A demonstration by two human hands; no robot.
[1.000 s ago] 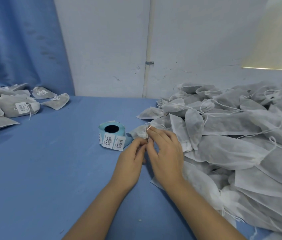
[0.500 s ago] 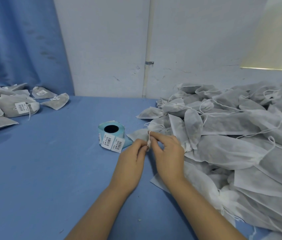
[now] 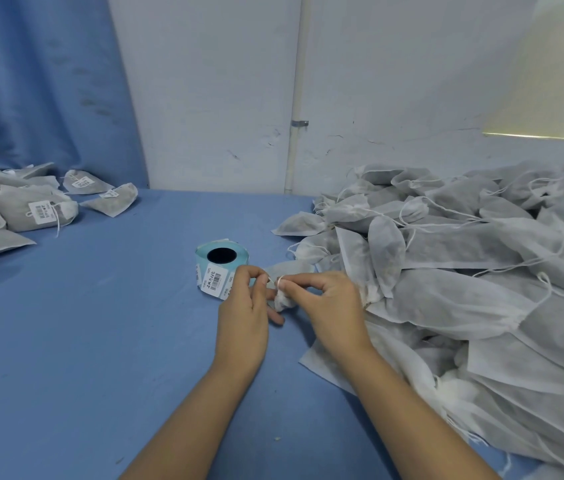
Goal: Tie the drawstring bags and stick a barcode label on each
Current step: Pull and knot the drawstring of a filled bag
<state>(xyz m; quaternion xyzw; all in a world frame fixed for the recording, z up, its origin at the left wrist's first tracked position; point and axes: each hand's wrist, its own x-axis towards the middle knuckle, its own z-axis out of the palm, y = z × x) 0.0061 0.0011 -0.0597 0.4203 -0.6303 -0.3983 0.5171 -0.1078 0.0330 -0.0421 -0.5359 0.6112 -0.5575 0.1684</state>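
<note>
Drawstring bag [image 3: 283, 301] is just right of the label roll [image 3: 221, 268], low at the blue counter [image 3: 100, 323], its neck bunched between both hands. Left hand [image 3: 244, 317] and right hand [image 3: 329, 306], fingers curled, each pinch the white string [image 3: 278, 280] at the neck. Untied bags [image 3: 464, 271] heap right of the roll; labelled bags [image 3: 31, 209] lie far left of it.

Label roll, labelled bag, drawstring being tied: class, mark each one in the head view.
Label roll [image 3: 216, 280]: head view, its front barcode label.
Labelled bag [image 3: 40, 213]: head view, left pile, its white sticker.
Drawstring [image 3: 279, 280]: head view, its white loop.
</note>
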